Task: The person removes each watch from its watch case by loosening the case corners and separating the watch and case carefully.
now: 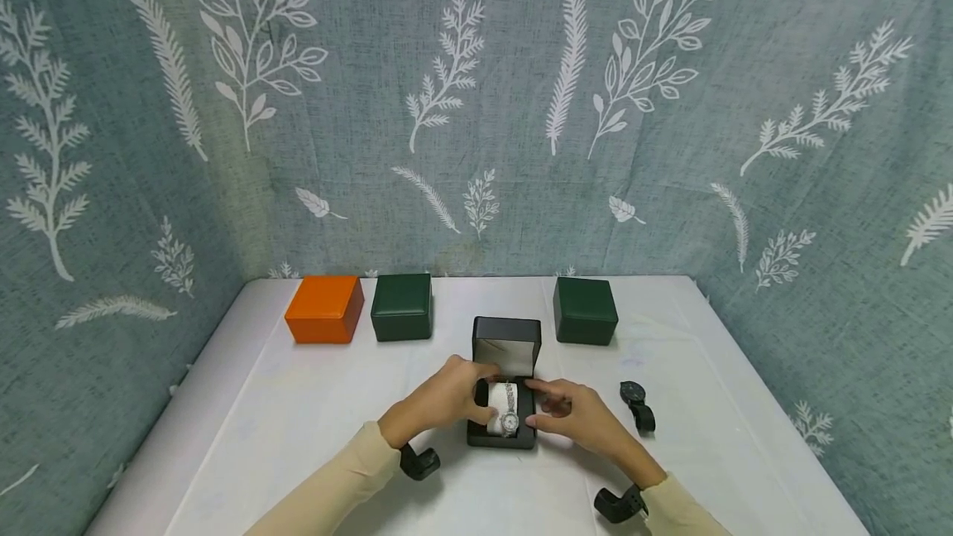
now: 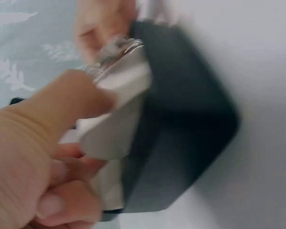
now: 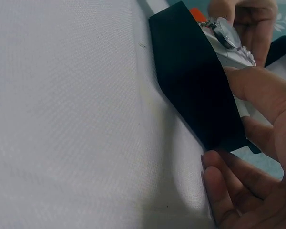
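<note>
Middle of table (image 1: 298, 428): black box (image 1: 500, 442), lid (image 1: 506, 327) up, silver watch (image 1: 510, 423) on white cushion (image 1: 495, 398) inside. Left hand (image 1: 450, 395) pinches cushion; right hand (image 1: 584, 416), fingers bent, grips box's right side. Best keep cushion level, watch untwisted. Far-left corner: orange box (image 1: 323, 308).

Silver metal watch (image 1: 510, 423) lies in open black square box (image 1: 500, 442); black round-faced watch (image 1: 634, 393) right; orange square box (image 1: 323, 308) behind, left.

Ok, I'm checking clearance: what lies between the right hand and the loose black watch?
Only bare white cloth: the head view shows nothing else between the right hand and the watch.
</note>
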{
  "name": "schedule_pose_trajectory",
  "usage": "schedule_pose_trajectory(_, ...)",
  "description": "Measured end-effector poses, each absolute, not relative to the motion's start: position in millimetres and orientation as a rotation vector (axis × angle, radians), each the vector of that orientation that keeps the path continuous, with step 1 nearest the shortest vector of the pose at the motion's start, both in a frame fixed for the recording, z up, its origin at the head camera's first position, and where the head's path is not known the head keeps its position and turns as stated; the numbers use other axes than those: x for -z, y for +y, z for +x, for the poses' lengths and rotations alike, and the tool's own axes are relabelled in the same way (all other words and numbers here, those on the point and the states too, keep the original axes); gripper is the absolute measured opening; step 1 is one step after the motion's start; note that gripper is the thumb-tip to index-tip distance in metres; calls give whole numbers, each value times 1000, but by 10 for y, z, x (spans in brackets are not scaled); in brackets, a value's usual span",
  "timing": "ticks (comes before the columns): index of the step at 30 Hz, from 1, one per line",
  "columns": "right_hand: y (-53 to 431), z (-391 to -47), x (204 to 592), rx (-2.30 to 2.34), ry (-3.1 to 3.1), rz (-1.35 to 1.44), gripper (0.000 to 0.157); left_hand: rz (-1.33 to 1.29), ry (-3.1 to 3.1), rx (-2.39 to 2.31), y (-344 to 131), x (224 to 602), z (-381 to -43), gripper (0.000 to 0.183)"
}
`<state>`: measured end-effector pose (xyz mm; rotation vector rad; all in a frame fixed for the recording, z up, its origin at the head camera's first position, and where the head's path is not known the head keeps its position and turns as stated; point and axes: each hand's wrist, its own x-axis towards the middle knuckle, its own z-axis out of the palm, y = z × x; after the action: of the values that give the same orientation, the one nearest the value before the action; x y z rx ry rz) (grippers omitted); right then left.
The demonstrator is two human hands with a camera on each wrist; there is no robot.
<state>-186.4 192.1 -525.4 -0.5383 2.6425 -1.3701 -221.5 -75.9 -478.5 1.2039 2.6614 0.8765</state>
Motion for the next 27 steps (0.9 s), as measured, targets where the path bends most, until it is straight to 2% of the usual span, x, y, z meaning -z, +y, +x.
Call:
schedule_pose_trajectory(18, 1927, -1885, 5249, 1398, 2628, -577, 56, 1062, 2612, -1089, -922, 4917, -2251, 40)
schedule_pose_trajectory(27, 1926, -1871, 5261, 1413, 2582, -570, 56, 754, 2419, -1429, -911, 4996, -2239, 30)
